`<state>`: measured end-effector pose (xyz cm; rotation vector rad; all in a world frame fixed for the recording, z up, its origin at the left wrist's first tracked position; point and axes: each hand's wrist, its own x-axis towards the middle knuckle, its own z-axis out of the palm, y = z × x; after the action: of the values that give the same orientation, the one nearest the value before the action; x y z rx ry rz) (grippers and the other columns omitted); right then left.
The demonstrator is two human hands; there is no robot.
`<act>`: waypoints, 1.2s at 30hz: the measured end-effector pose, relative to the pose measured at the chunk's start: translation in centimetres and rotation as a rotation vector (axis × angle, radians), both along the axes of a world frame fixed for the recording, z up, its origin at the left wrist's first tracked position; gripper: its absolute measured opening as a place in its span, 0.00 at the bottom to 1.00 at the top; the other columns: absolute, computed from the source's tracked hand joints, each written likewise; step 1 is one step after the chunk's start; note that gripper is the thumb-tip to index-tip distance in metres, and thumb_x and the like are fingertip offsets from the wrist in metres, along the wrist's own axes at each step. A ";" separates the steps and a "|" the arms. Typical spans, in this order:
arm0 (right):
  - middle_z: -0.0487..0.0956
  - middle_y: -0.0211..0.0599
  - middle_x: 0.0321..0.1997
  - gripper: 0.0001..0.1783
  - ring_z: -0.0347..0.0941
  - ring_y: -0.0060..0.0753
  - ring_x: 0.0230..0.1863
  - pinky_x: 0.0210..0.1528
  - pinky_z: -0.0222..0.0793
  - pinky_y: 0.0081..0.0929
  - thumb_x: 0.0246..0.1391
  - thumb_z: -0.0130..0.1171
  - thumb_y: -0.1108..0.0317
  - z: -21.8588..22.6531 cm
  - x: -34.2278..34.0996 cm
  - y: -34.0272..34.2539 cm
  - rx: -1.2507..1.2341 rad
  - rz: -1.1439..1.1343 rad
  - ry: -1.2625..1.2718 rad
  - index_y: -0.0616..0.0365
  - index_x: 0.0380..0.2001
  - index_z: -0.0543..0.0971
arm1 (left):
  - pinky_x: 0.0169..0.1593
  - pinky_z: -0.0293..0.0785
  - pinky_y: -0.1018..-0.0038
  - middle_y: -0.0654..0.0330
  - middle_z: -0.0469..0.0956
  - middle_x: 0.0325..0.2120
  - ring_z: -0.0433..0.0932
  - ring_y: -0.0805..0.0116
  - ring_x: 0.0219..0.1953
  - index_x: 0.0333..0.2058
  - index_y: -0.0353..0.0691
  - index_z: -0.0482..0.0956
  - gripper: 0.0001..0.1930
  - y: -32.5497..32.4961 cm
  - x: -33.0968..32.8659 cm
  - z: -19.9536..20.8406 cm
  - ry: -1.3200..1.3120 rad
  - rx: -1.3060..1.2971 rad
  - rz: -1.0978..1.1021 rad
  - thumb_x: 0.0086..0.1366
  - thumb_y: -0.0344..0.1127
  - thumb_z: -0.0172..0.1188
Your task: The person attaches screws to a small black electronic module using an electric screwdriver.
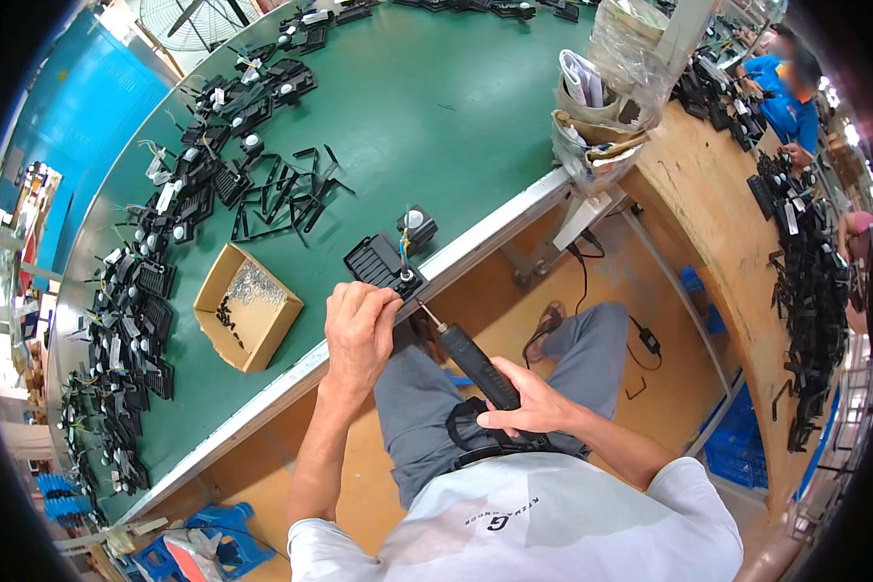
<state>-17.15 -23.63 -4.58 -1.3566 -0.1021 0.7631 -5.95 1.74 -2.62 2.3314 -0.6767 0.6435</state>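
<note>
Taking clock directions from the unit in hand, the green bench (446, 116) spreads away toward twelve, and a long row of black fixtures (170, 209) sweeps from eight round to eleven; whether those are finished or waiting, I cannot tell. A cardboard box (268, 339) sits between eight and nine, and a loose pile of black brackets (286, 199) lies at ten, seemingly unfitted, so plenty appears left. The black fixture (373, 260) being worked on rests at the bench edge, its wired sensor head already on. At five, the right hand (532, 400) is wrapped round a power screwdriver (477, 367), bit near the unit; contact is unclear. The left hand (359, 330) pinches the fixture's near edge, narrowly. This fastening looks midway. Silver screws (252, 285) remain in the box.
</note>
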 end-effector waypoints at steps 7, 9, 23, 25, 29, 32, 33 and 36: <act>0.74 0.27 0.26 0.38 0.71 0.17 0.18 0.20 0.68 0.21 0.54 0.72 0.64 -0.5 0.6 0.2 -0.013 0.019 -0.018 0.63 0.62 0.64 | 0.38 0.68 0.65 0.58 0.75 0.29 0.72 0.58 0.34 0.33 0.36 0.80 0.09 0.0 -0.1 -0.3 0.023 -0.018 0.018 0.53 0.21 0.68; 0.74 0.27 0.25 0.38 0.71 0.18 0.18 0.21 0.68 0.21 0.54 0.72 0.63 -0.5 0.8 0.3 -0.017 0.023 -0.018 0.63 0.63 0.64 | 0.40 0.69 0.64 0.58 0.76 0.30 0.73 0.57 0.35 0.33 0.37 0.80 0.09 0.2 -0.1 -0.4 0.042 -0.004 0.016 0.53 0.22 0.69; 0.73 0.27 0.25 0.38 0.71 0.18 0.18 0.21 0.69 0.21 0.54 0.71 0.64 -0.8 1.3 0.7 -0.001 0.027 -0.017 0.62 0.63 0.63 | 0.44 0.65 0.65 0.57 0.72 0.29 0.69 0.57 0.37 0.32 0.37 0.78 0.06 0.6 0.5 0.2 0.105 0.028 -0.022 0.57 0.22 0.64; 0.73 0.27 0.25 0.39 0.71 0.18 0.18 0.21 0.69 0.21 0.54 0.72 0.64 -1.2 1.1 0.7 0.035 0.041 0.006 0.62 0.63 0.62 | 0.45 0.64 0.65 0.58 0.72 0.29 0.69 0.57 0.38 0.32 0.37 0.77 0.06 0.8 0.5 0.5 0.127 0.029 -0.032 0.57 0.22 0.64; 0.73 0.26 0.25 0.40 0.71 0.18 0.19 0.21 0.69 0.20 0.53 0.72 0.64 -1.6 0.8 1.2 -0.006 0.028 -0.042 0.62 0.64 0.62 | 0.48 0.63 0.62 0.60 0.73 0.30 0.70 0.58 0.38 0.32 0.40 0.78 0.05 1.2 0.6 0.7 0.168 0.024 -0.053 0.57 0.25 0.64; 0.73 0.26 0.25 0.40 0.72 0.18 0.19 0.22 0.70 0.21 0.53 0.72 0.64 -1.5 0.8 1.6 -0.053 0.014 -0.079 0.62 0.64 0.62 | 0.50 0.61 0.63 0.61 0.71 0.28 0.70 0.59 0.39 0.32 0.40 0.77 0.04 1.3 0.6 1.0 0.198 0.057 -0.050 0.59 0.25 0.63; 0.73 0.26 0.25 0.41 0.72 0.18 0.19 0.22 0.70 0.21 0.53 0.72 0.64 -1.4 0.8 1.6 -0.072 0.011 -0.092 0.62 0.64 0.62 | 0.50 0.61 0.63 0.61 0.71 0.28 0.70 0.59 0.39 0.32 0.40 0.77 0.04 1.3 0.6 1.1 0.198 0.056 -0.049 0.59 0.25 0.63; 0.73 0.26 0.25 0.41 0.72 0.18 0.19 0.22 0.70 0.22 0.52 0.72 0.64 -1.4 0.9 1.7 -0.105 0.005 -0.118 0.62 0.64 0.62 | 0.52 0.60 0.63 0.62 0.71 0.28 0.70 0.60 0.38 0.33 0.41 0.77 0.04 1.4 0.7 1.4 0.222 0.099 -0.058 0.60 0.26 0.62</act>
<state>-16.29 -21.93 -5.96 -1.5014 -0.1603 0.7008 -5.24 3.10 -1.18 2.4178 -0.6839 0.3246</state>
